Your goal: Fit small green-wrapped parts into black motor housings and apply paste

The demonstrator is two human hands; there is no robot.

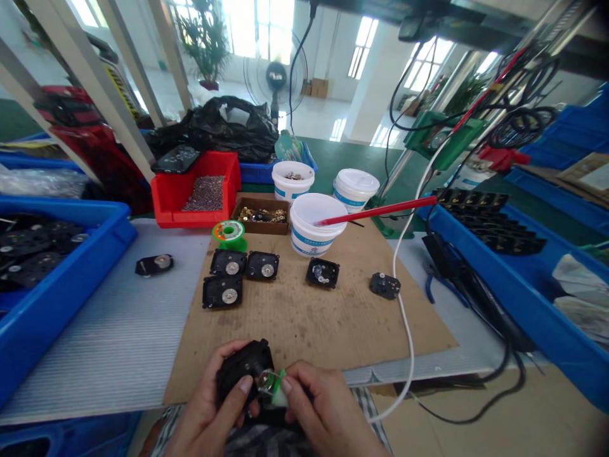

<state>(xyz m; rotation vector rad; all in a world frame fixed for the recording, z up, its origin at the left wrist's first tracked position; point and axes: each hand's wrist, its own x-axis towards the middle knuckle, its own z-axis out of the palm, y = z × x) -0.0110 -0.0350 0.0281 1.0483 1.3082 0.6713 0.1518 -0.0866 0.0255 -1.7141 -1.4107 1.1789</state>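
My left hand [212, 406] grips a black square plastic module [242, 368] at the near edge of the bench. My right hand [326, 412] pinches a small green-and-white part [277, 385] against a shiny metal piece on that module. Both hands touch at the module, low in the head view. On the brown cardboard sheet [304, 324] lie three similar black modules [233, 276] grouped at the left, one more [322, 273] in the middle and another [385, 285] to the right.
A red bin of small metal parts [195, 190], a box of brass pieces [261, 216], white tubs [316, 225], a green solder spool [229, 233]. Blue trays of black parts stand left [57, 266] and right [499, 254]. A white cable [404, 304] crosses the cardboard; one module [155, 264] lies apart.
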